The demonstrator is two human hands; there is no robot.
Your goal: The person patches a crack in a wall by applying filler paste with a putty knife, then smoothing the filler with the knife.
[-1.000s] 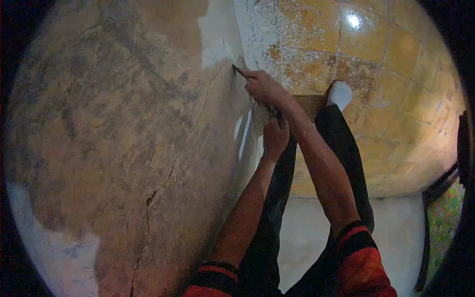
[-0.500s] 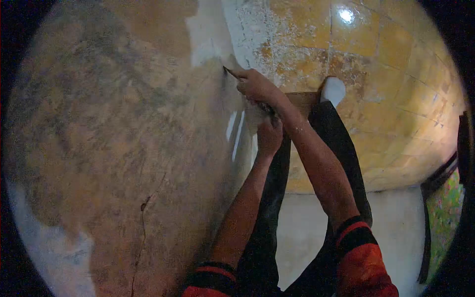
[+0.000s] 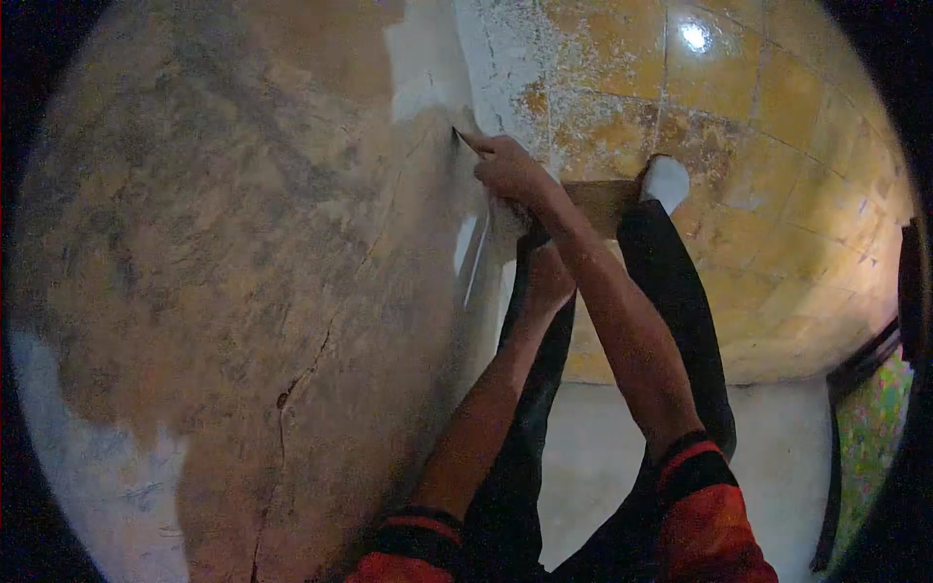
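Observation:
My right hand (image 3: 512, 170) is closed around a scraper (image 3: 466, 139), whose narrow dark tip touches the lower part of the brown wall (image 3: 243, 262), just below a patch of white paint (image 3: 418, 73). Most of the handle is covered by my fingers. My left hand (image 3: 551, 277) is closer to my body, curled, and partly hidden behind my right forearm. Whatever it holds is out of sight.
Yellow floor tiles (image 3: 719, 73) lie to the right, with white flakes (image 3: 505, 68) along the wall base. My foot in a white covering (image 3: 667, 183) stands on them. A crack (image 3: 284, 400) runs down the wall. Pale floor (image 3: 593, 466) lies nearer me.
The view has shifted slightly, so the wall and floor sit further right. My right hand keeps the scraper at the wall. My left hand has drawn lower and further behind my right forearm.

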